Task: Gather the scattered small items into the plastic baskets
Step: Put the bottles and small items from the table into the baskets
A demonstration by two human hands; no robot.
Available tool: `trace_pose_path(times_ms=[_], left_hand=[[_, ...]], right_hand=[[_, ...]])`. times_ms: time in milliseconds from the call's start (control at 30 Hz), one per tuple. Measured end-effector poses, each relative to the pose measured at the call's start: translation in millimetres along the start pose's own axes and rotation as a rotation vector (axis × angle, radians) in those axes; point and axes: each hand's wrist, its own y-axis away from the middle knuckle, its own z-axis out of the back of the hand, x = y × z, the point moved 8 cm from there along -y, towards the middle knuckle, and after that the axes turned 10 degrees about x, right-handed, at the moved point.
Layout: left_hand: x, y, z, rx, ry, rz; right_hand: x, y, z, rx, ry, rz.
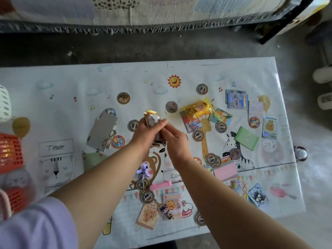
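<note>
My left hand (146,131) is shut on a stack of small cards and packets (151,118) above the table's middle. My right hand (173,136) touches the same stack from the right, its fingers pinching the lower edge. Scattered items cover the table: round discs (202,88), a yellow snack packet (198,109), a green card box (247,138), a pink box (225,170), a purple figure (143,170), a pink stick (160,186). An orange plastic basket (9,151) stands at the left edge, a white basket (4,103) behind it.
The table (71,83) wears a cartoon-animal cloth. A grey cardboard piece (102,130) with a bead chain lies left of my hands. Holographic cards (237,100) lie at the far right. A dark cup (301,152) sits on the floor beyond the right edge.
</note>
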Motion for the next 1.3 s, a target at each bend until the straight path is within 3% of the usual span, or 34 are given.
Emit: trace_pose_path(times_ms=[67,167,300,400,500,567,633,733,800,1067,1300], left_hand=[[0,-3,3,-0.057,0.003,0.033],[-5,-9,2,-0.070,-0.002,0.035],[-5,-14,4,-0.074,-0.004,0.032],[1,-12,6,-0.066,0.014,0.051],[5,-11,13,-0.079,0.037,0.058],[4,-10,19,-0.078,0.031,0.048],[0,-7,26,-0.090,-0.009,0.023],[-10,2,40,-0.109,-0.041,-0.028],[-20,12,54,-0.129,-0.086,-0.069],[-67,74,133,-0.263,-0.392,-0.229],[-78,137,259,-0.211,0.041,-0.208]], right_hand=[[7,-9,25,-0.039,0.134,0.000],[31,-35,75,-0.219,0.816,0.028],[31,-69,105,0.015,1.306,-0.285],[22,-76,115,0.111,1.544,-0.379],[25,-84,112,0.028,1.596,-0.240],[33,-82,101,-0.067,1.544,-0.127],[42,-74,83,-0.141,1.303,-0.039],[40,-55,33,0.011,0.648,-0.093],[34,-44,-6,0.108,0.425,-0.142],[39,-31,-130,0.252,0.038,-0.136],[48,-16,-268,0.325,-0.010,-0.136]])
